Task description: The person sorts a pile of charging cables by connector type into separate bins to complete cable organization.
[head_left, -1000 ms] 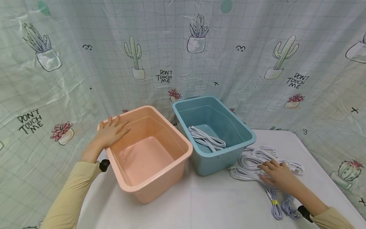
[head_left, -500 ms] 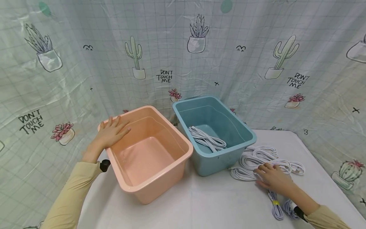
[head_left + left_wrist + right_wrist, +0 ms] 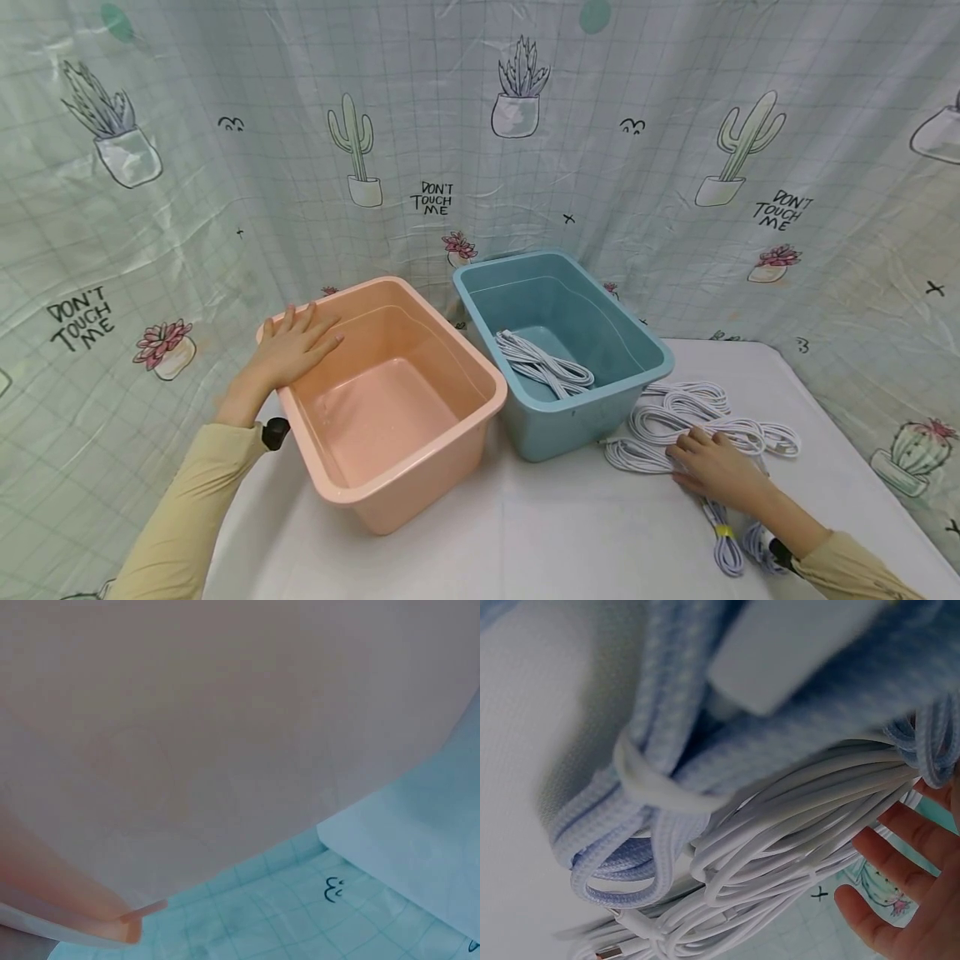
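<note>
In the head view, my left hand (image 3: 291, 350) rests with spread fingers across the left rim of a peach plastic basin (image 3: 390, 408). Its pale wall fills most of the left wrist view. My right hand (image 3: 716, 471) lies over coiled white cables (image 3: 693, 421) at the table's right side. In the right wrist view, the fingertips (image 3: 874, 844) are at the edge of a white cable bundle (image 3: 802, 817), slightly bent and apart; firm contact cannot be made out. Near that hand are a lilac braided cable (image 3: 726, 550) with a yellow tie and another lilac cable bundle (image 3: 759, 546).
A blue plastic basin (image 3: 525, 425) stands right of the peach one, holding a white cable bundle (image 3: 543, 364). Both sit on a white table (image 3: 562, 533). A curtain (image 3: 480, 158) with cactus drawings hangs behind and along the sides.
My right hand has shifted slightly left over the white cables, and its fingers look a little more bent. My left hand and both basins have stayed in place.
</note>
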A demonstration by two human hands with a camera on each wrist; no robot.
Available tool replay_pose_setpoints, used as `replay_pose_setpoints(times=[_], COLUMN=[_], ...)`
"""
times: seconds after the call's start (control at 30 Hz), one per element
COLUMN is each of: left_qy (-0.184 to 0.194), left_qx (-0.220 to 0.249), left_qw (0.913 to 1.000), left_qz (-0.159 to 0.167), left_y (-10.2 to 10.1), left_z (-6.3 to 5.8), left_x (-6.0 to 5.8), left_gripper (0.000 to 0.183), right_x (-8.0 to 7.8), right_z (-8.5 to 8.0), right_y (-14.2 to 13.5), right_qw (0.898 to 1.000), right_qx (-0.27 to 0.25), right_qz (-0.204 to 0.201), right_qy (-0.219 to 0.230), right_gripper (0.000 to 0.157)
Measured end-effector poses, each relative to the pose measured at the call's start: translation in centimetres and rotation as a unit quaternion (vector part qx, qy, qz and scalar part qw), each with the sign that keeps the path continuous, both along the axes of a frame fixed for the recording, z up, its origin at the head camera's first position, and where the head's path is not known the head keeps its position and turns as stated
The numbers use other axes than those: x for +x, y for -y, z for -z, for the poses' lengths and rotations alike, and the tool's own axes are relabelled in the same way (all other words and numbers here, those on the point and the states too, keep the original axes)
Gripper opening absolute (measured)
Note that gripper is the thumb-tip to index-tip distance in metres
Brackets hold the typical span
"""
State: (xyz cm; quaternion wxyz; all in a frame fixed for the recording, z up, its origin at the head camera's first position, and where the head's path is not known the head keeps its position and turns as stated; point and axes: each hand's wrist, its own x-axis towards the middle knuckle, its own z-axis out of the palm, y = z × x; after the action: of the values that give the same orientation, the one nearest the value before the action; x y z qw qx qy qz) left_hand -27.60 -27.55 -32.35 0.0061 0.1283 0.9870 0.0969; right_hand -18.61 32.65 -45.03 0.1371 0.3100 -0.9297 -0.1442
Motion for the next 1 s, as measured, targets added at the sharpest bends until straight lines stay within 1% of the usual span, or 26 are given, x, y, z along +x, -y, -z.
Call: replay_pose_setpoints(times=[0.2, 0.33, 0.63, 0.77, 1.0], left_qy=[0.001, 0.002, -0.002, -0.005, -0.001], left_qx=[0.002, 0.004, 0.014, 0.012, 0.009], left_qw=[1.0, 1.0, 0.9999, 0.9999, 1.0], left_qz=[0.003, 0.003, -0.001, -0.001, 0.0], left_y=[0.0, 0.0, 0.0, 0.1, 0.1], left_z=[0.1, 0.1, 0.0, 0.0, 0.1], left_x=[-0.1, -0.2, -0.1, -0.2, -0.1], left_gripper=[0.066, 0.066, 0.066, 0.065, 0.066], right_x=[-0.1, -0.1, 0.1, 0.2, 0.6], right_z=[0.2, 0.1, -0.9, -1.3, -1.6], right_y=[0.0, 0.0, 0.1, 0.0, -0.4], right_qw=[1.0, 0.999, 0.998, 0.998, 0.999], right_qx=[0.011, 0.014, -0.004, 0.0, -0.01], right_qz=[0.011, 0.024, 0.045, 0.051, 0.036], right_qy=[-0.002, 0.016, 0.033, 0.041, 0.023], right_gripper=[0.031, 0.03, 0.03, 0.031, 0.03])
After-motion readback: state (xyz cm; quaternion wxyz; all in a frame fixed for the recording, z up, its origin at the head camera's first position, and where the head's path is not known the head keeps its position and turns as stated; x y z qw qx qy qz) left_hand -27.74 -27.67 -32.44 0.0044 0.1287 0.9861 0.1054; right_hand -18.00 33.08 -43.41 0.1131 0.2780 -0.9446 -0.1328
